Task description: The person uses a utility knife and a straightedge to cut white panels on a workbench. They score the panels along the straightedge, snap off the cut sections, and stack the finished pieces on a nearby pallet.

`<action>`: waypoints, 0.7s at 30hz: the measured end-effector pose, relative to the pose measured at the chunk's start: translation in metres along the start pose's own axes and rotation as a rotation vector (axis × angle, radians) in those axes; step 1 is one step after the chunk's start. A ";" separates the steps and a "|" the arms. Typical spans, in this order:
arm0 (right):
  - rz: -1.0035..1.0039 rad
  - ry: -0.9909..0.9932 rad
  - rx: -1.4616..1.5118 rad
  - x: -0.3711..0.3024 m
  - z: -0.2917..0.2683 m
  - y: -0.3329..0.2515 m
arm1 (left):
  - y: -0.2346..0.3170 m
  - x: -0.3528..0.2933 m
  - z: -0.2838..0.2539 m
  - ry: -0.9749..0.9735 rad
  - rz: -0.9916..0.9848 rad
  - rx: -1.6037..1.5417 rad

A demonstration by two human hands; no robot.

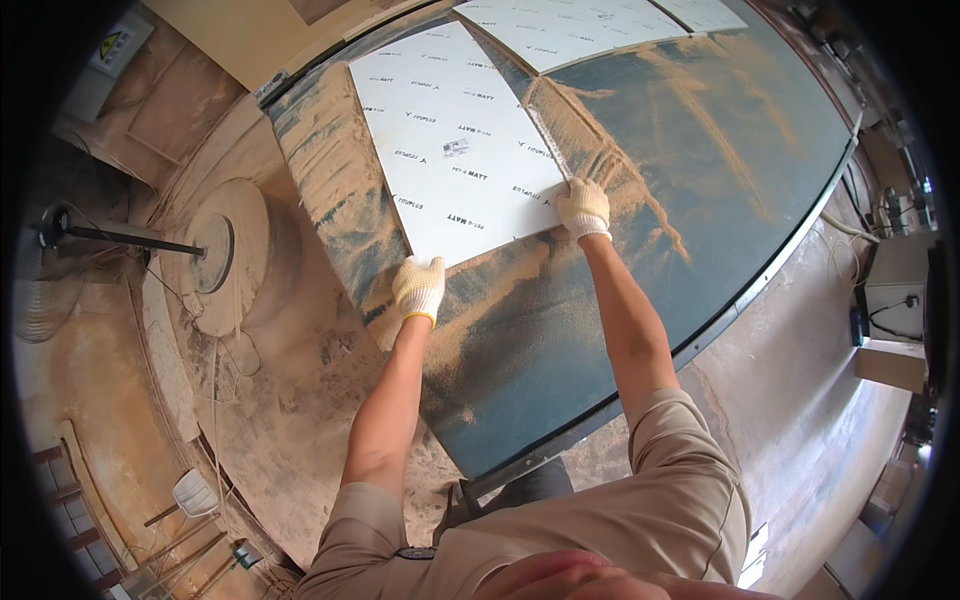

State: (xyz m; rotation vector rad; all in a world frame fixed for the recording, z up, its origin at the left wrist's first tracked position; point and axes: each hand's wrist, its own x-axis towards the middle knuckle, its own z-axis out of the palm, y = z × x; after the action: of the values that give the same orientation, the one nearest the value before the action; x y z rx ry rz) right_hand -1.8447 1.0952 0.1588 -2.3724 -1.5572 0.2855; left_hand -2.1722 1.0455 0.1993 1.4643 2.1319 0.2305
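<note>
A white film-covered panel (455,145) with repeated dark print lies on a dark green table (490,420) dusted with sawdust. My left hand (418,287), in a pale knitted glove, grips the panel's near left corner. At the near right corner my right hand (584,208), gloved the same way, has its fingers closed around the edge. Both forearms are stretched forward over the table. The fingertips under the panel are hidden.
Further white panels (575,30) lie at the table's far end. Sawdust (600,130) is heaped beside the held panel. A metal edge strip (770,270) runs along the table's right side. To the left stands a dusty round drum (240,255) with a rod.
</note>
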 end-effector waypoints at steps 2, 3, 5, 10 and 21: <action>0.036 -0.009 -0.023 -0.050 0.010 -0.015 | -0.041 -0.015 -0.012 -0.053 -0.018 -0.069; 0.057 -0.024 -0.020 -0.078 0.013 -0.022 | -0.066 -0.025 -0.018 -0.090 -0.030 -0.110; 0.079 -0.006 -0.038 -0.138 0.022 -0.037 | -0.121 -0.048 -0.022 -0.027 0.000 -0.056; 0.312 0.086 0.058 -0.314 0.053 -0.090 | -0.290 -0.077 -0.042 -0.064 0.099 -0.210; 0.611 0.236 0.531 -0.501 -0.004 -0.142 | -0.414 0.041 -0.053 -1.042 0.009 -0.895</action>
State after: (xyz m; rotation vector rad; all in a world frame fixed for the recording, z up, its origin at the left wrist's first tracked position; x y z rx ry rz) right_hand -2.1642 0.6877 0.2148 -2.2651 -0.5289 0.4556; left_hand -2.5473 0.9270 0.0529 0.7539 0.9492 0.2839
